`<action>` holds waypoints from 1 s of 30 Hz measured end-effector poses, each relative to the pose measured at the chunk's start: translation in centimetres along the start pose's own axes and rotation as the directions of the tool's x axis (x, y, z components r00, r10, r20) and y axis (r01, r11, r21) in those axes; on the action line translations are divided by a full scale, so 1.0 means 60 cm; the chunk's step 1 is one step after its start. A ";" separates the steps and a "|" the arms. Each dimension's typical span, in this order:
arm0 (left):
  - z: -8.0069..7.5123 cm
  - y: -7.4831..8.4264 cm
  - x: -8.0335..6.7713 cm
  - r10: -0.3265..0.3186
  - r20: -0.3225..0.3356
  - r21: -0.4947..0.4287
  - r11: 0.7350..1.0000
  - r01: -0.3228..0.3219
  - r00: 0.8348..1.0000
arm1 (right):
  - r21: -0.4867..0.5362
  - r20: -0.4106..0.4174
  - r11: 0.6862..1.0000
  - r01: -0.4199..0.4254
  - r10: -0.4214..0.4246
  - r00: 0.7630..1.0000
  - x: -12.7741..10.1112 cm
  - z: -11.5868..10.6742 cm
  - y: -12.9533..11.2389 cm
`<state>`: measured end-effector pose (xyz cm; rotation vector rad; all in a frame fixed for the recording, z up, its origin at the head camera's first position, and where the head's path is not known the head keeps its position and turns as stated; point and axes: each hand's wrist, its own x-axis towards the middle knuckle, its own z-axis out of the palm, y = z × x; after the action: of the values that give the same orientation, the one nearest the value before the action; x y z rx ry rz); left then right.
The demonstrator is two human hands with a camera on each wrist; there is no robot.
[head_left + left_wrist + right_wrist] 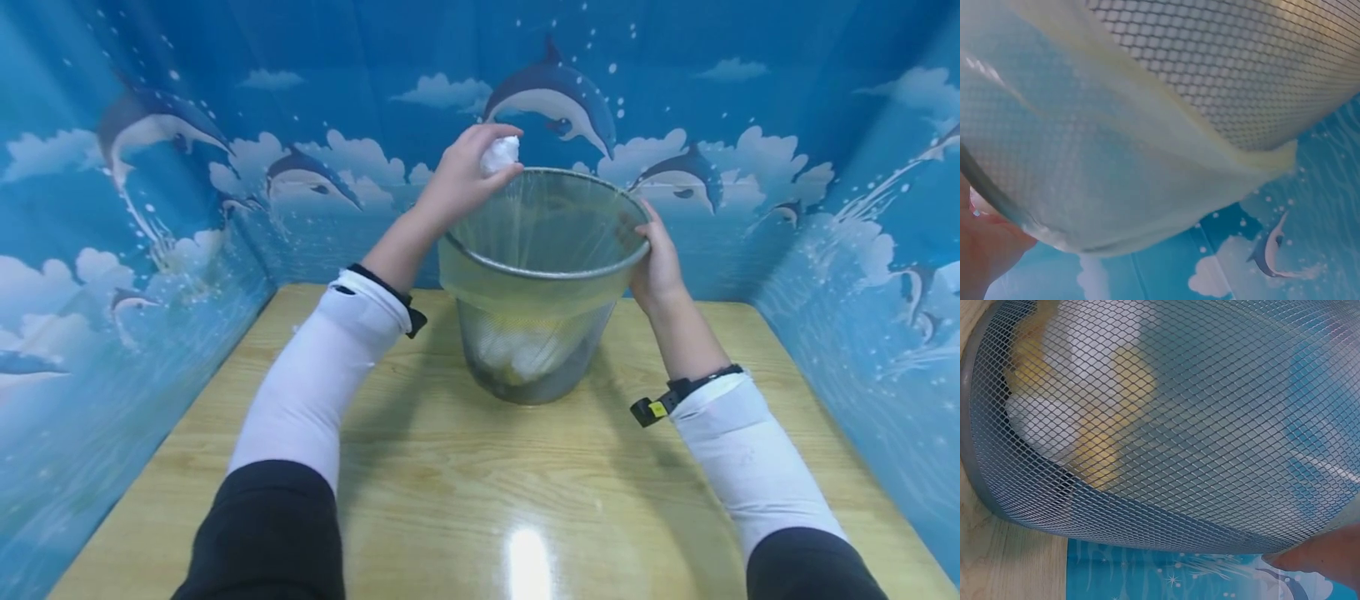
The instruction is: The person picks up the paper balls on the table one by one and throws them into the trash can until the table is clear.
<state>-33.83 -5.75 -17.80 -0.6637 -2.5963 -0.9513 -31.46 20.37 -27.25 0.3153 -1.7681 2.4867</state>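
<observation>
A grey wire-mesh waste basket [534, 350] stands on the wooden table, lined with a thin pale plastic bag [525, 287] folded over its rim. My left hand [465, 179] holds a crumpled white paper ball [500, 153] above the basket's left rim. My right hand [654, 262] grips the right rim. White and yellow scraps [1079, 444] lie in the bottom, seen through the mesh [1197, 425] in the right wrist view. The left wrist view shows the bag's folded edge [1116, 175] over the mesh [1241, 56].
The wooden table [480, 500] is closed in on three sides by blue dolphin-print walls [150, 250]. Both arms wear white sleeves with black wrist straps [667, 400].
</observation>
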 end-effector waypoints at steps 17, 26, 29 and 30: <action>0.024 0.033 0.001 0.111 0.177 -0.004 0.994 -0.112 0.978 | -0.009 0.001 1.000 -0.021 0.021 1.000 0.000 -0.002 -0.001; 0.035 0.034 -0.002 0.138 0.264 0.013 0.989 -0.147 0.954 | 0.003 -0.002 1.000 -0.021 0.021 1.000 0.002 -0.001 0.001; 0.038 0.036 -0.002 0.133 0.297 0.021 0.989 -0.146 0.946 | -0.001 -0.002 1.000 -0.018 0.018 1.000 0.002 -0.002 0.000; 0.038 0.036 -0.002 0.131 0.305 0.024 0.989 -0.145 0.943 | -0.004 -0.002 1.000 -0.018 0.018 1.000 0.002 -0.002 -0.001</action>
<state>-32.88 -2.80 -18.39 -1.0376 -2.7757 -0.7962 -31.59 20.51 -27.23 0.2972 -1.7824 2.4947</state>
